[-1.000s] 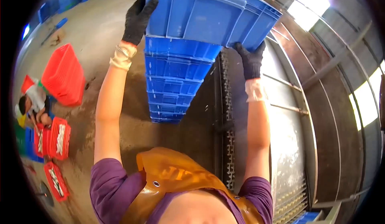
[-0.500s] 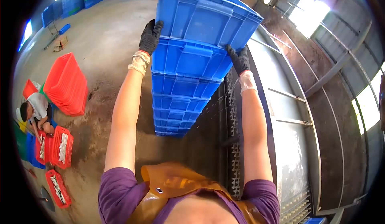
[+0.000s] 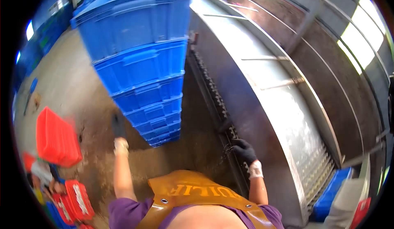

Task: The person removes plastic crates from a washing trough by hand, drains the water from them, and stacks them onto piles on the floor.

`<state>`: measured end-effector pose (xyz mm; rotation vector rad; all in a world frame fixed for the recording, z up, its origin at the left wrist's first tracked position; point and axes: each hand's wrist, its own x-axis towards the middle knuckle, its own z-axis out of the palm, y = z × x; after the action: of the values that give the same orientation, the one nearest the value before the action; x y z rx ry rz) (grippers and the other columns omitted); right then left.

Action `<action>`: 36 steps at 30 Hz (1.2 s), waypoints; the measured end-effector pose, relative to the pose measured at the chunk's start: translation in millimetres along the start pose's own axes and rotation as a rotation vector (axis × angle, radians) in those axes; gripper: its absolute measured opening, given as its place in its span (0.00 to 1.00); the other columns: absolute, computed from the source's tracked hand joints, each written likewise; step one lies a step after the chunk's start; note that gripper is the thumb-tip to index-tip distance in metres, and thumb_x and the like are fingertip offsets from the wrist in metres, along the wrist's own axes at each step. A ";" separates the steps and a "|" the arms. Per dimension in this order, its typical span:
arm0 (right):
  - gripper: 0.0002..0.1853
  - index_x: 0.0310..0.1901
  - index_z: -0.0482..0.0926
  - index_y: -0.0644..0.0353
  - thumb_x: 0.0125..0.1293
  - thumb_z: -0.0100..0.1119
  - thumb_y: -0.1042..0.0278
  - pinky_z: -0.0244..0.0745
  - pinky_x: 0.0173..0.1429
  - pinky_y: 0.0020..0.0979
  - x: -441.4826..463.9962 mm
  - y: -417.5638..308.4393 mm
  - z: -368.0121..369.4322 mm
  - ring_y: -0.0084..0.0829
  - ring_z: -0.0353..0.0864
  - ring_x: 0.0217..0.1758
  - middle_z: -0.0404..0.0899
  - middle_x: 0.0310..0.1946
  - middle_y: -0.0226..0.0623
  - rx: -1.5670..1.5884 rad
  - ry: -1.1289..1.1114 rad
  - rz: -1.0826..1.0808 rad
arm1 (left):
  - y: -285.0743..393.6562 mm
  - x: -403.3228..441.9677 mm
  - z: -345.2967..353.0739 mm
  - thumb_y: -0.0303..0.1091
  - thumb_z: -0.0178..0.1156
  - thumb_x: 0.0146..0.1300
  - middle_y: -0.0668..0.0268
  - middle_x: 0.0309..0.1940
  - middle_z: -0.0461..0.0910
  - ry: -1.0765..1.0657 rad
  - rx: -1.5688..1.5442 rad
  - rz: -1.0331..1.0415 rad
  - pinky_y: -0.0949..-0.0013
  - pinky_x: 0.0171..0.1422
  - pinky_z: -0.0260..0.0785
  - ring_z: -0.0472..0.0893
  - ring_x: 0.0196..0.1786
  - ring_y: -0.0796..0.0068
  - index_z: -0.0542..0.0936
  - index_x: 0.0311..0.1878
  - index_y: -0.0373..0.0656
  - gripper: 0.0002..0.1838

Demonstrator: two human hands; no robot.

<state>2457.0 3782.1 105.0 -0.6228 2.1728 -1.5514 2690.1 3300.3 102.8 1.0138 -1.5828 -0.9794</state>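
A tall stack of blue crates (image 3: pixel 141 65) rises in front of me, with the top crate (image 3: pixel 133 22) resting on the others. Beside the lower part of the stack, on its left, my left hand (image 3: pixel 119 126) hangs in a dark glove, smeared by motion and touching nothing visible. My right hand (image 3: pixel 244 151), also dark-gloved, is right of the stack near the side of the metal machine (image 3: pixel 262 118). Its fingers are partly spread, and I see nothing held in them.
Nested red baskets (image 3: pixel 57 138) stand at the left. Below them a crouching person (image 3: pixel 41 173) works beside red baskets with pale contents (image 3: pixel 80 198). A blue crate (image 3: pixel 331 194) sits at the machine's lower right end. More blue crates line the far left wall.
Both hands have let go of the top crate and dropped down beside my body. The crate now rests on the stack. The view has turned right, so the stack appears further left.
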 end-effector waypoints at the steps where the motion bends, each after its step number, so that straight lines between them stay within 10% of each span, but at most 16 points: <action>1: 0.11 0.41 0.79 0.62 0.58 0.61 0.68 0.72 0.42 0.27 -23.6 3.2 -27.0 0.27 0.76 0.35 0.78 0.32 0.31 0.187 0.135 0.088 | -31.5 -33.9 14.8 0.42 0.50 0.66 0.52 0.53 0.72 -0.158 0.076 -0.046 0.64 0.61 0.60 0.70 0.56 0.64 0.68 0.57 0.31 0.24; 7: 0.12 0.39 0.78 0.64 0.63 0.56 0.63 0.69 0.30 0.24 -190.3 19.0 -162.5 0.22 0.72 0.26 0.75 0.25 0.32 0.387 1.213 0.059 | -148.6 -203.9 100.5 0.42 0.50 0.64 0.52 0.47 0.74 -1.260 0.525 0.277 0.61 0.55 0.64 0.72 0.50 0.58 0.71 0.51 0.35 0.20; 12: 0.15 0.50 0.70 0.64 0.62 0.54 0.72 0.73 0.32 0.26 -305.5 97.0 -262.3 0.24 0.73 0.30 0.73 0.32 0.33 0.478 1.824 -0.244 | -161.1 -213.8 140.4 0.41 0.51 0.63 0.52 0.42 0.76 -1.560 0.730 0.643 0.58 0.50 0.66 0.74 0.46 0.53 0.74 0.46 0.39 0.16; 14: 0.15 0.47 0.71 0.66 0.60 0.55 0.70 0.73 0.39 0.31 -360.0 177.8 -313.9 0.32 0.74 0.33 0.73 0.33 0.37 -0.425 2.027 0.028 | -153.1 -205.5 163.0 0.41 0.51 0.62 0.52 0.39 0.77 -1.582 0.771 0.739 0.57 0.48 0.67 0.75 0.44 0.51 0.75 0.45 0.40 0.15; 19: 0.39 0.62 0.58 0.65 0.53 0.63 0.57 0.58 0.66 0.39 -394.8 144.8 -358.7 0.48 0.64 0.61 0.67 0.56 0.55 -0.740 2.194 0.594 | -130.9 -202.9 215.3 0.40 0.52 0.60 0.51 0.34 0.79 -1.568 0.826 0.909 0.54 0.43 0.70 0.76 0.39 0.47 0.77 0.40 0.44 0.12; 23: 0.42 0.64 0.57 0.67 0.51 0.64 0.56 0.55 0.69 0.38 -369.1 142.4 -381.2 0.48 0.59 0.66 0.61 0.62 0.56 -0.819 1.916 0.456 | -123.0 -219.0 235.5 0.35 0.54 0.57 0.51 0.33 0.79 -1.558 0.506 0.896 0.53 0.44 0.71 0.77 0.40 0.46 0.78 0.39 0.44 0.09; 27: 0.13 0.47 0.75 0.51 0.65 0.46 0.59 0.71 0.47 0.39 -429.9 270.6 -430.5 0.41 0.75 0.44 0.78 0.41 0.37 0.227 1.921 -0.085 | -164.6 -239.6 254.9 0.32 0.58 0.50 0.52 0.42 0.77 -1.624 0.242 1.324 0.54 0.52 0.69 0.75 0.46 0.49 0.79 0.43 0.48 0.14; 29: 0.16 0.49 0.73 0.49 0.65 0.42 0.54 0.70 0.44 0.41 -486.4 324.2 -443.0 0.39 0.74 0.42 0.76 0.43 0.36 0.894 1.782 -0.243 | -200.2 -243.8 245.7 0.32 0.59 0.49 0.52 0.44 0.77 -1.659 0.343 1.122 0.55 0.53 0.68 0.75 0.47 0.48 0.79 0.42 0.48 0.14; 33: 0.16 0.49 0.73 0.50 0.63 0.45 0.56 0.71 0.45 0.40 -388.9 214.3 -420.6 0.39 0.75 0.42 0.76 0.43 0.37 -0.396 1.823 0.275 | -219.5 -263.3 212.5 0.47 0.55 0.59 0.48 0.50 0.74 -1.508 0.845 0.380 0.55 0.55 0.67 0.73 0.52 0.48 0.79 0.45 0.46 0.18; 36: 0.16 0.50 0.72 0.50 0.61 0.46 0.58 0.71 0.45 0.40 -317.6 141.7 -401.7 0.39 0.75 0.43 0.76 0.43 0.37 -0.743 1.666 0.182 | -284.9 -274.9 180.3 0.47 0.46 0.64 0.54 0.54 0.74 -1.350 0.908 0.525 0.57 0.60 0.63 0.73 0.56 0.56 0.77 0.52 0.47 0.21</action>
<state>2477.0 4313.1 112.8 1.2170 3.7774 -1.0827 2604.8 3486.0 -281.2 0.2726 -3.3791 -0.4805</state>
